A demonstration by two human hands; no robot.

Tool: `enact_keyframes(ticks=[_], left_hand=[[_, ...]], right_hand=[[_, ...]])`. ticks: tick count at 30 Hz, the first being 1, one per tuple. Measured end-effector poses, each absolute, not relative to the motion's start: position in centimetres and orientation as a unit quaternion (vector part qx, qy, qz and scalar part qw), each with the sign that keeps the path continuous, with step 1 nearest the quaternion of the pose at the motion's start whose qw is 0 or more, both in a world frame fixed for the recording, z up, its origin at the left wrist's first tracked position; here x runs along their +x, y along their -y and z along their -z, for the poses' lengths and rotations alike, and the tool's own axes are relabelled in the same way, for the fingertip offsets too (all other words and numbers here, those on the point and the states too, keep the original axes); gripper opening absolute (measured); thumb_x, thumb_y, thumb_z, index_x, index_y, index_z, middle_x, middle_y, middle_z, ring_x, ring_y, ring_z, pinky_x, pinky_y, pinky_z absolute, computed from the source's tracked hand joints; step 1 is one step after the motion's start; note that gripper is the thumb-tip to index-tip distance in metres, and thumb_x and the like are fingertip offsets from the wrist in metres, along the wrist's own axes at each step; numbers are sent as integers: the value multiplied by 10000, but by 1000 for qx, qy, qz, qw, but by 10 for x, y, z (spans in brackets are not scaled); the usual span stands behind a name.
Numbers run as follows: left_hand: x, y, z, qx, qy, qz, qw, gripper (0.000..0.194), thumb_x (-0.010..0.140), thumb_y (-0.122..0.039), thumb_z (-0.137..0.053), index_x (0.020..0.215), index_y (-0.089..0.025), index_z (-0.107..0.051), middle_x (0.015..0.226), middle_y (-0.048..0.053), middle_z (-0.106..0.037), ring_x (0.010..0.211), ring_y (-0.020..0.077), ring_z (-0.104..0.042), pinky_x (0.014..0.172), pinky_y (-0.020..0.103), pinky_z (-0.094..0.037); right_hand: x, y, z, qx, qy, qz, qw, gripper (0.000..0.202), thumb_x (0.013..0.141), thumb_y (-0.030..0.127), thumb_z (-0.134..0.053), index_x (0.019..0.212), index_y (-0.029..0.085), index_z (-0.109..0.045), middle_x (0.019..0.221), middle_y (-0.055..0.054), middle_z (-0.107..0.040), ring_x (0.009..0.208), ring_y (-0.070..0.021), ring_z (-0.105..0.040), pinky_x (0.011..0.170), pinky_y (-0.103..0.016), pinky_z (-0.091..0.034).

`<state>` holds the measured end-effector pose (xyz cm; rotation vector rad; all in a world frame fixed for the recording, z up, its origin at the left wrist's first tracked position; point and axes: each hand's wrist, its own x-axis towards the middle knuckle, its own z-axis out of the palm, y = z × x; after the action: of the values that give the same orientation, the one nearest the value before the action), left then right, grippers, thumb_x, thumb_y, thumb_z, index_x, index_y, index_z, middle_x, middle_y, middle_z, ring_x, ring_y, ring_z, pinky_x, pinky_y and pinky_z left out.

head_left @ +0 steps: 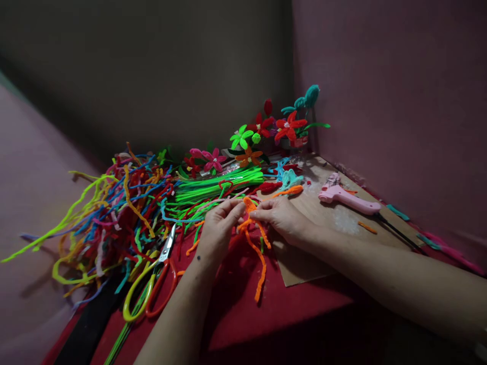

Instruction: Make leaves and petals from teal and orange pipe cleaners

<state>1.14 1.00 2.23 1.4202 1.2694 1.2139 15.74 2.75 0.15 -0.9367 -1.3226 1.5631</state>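
Between my two hands is an orange pipe cleaner piece (pixel 259 268), looped at the top with loose ends hanging down over the red tabletop. My left hand (pixel 222 221) pinches it from the left, thumb and fingers pressed together. From the other side my right hand (pixel 281 218) grips it too, with the fingertips closed. The hands partly hide how the strands join. Behind the left hand lies a bundle of bright green pipe cleaners (pixel 224 183). A finished-looking orange petal shape (pixel 291 191) rests just beyond my right hand.
Left lies a tangled heap of coloured pipe cleaners (pixel 125 197), with yellow-and-red-handled scissors (pixel 164 261) beside it. A pink glue gun (pixel 348 197) lies on a cardboard sheet (pixel 304 261) at right. Pipe cleaner flowers (pixel 291 125) stand at the back, near the walls.
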Motion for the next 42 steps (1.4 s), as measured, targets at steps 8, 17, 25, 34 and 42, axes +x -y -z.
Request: enact_keyframes(ticks=[8, 17, 25, 34, 42], left_hand=[[17, -8, -25, 559, -504, -491, 439, 153, 691, -294, -661, 696, -141, -665, 588, -18, -555, 517, 67, -426, 498, 186, -330], [18, -5, -22, 589, -502, -513, 371, 33, 666, -184, -665, 642, -161, -666, 686, 0, -611, 680, 119, -528, 630, 214, -411], [12, -10, -23, 561, -514, -490, 425, 191, 742, -329, -614, 749, -145, -664, 654, 0, -580, 543, 79, -470, 503, 201, -351], [5, -7, -25, 574, -545, -425, 439, 174, 665, -280, -675, 670, -121, -604, 515, -30, -511, 452, 60, -391, 460, 199, -286], [4, -4, -27, 654, -564, -372, 340, 127, 680, -262, -650, 702, -137, -652, 598, -11, -563, 521, 76, -428, 501, 200, -328]], right_hand=[[155, -25, 2, -319, 546, -654, 415, 192, 662, 275, -598, 533, 146, -536, 484, 31, -473, 459, -78, -390, 478, -238, -276], [152, -26, 4, -317, 544, -662, 407, 218, 613, 183, -605, 439, 152, -477, 412, 56, -394, 422, -61, -302, 448, -243, -204], [156, -24, -2, -329, 497, -694, 404, 213, 622, 271, -645, 518, 147, -507, 458, 41, -444, 430, -65, -349, 463, -238, -236], [157, -25, -6, -308, 470, -699, 442, 212, 690, 305, -580, 566, 140, -528, 519, 11, -486, 462, -81, -397, 475, -235, -274], [158, -28, -1, -352, 487, -675, 428, 153, 608, 220, -635, 547, 139, -521, 480, 40, -438, 438, -62, -342, 455, -233, -233]])
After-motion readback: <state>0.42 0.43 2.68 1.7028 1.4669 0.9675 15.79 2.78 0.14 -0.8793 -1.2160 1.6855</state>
